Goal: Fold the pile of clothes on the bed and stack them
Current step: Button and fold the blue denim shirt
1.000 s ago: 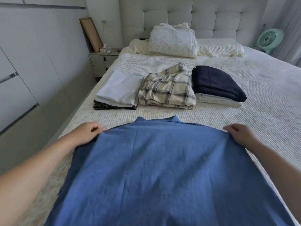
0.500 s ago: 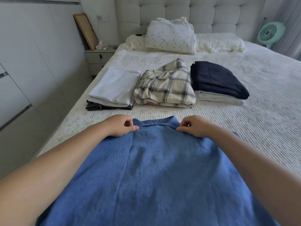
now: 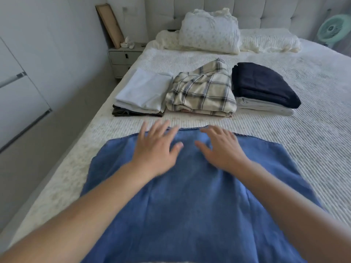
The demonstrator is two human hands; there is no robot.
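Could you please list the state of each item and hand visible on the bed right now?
Blue shirt: spread flat, not yet folded.
Left hand: open, fingers spread on shirt.
Right hand: open, flat on shirt.
White stack: folded.
Plaid stack: folded.
Navy stack: folded.
Nightstand drawers: closed.

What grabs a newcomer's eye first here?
The blue denim garment spread across the near bed, with both hands, left and right, open and flat on its far edge. Behind it sits a row of three folded stacks, the plaid one in the middle.
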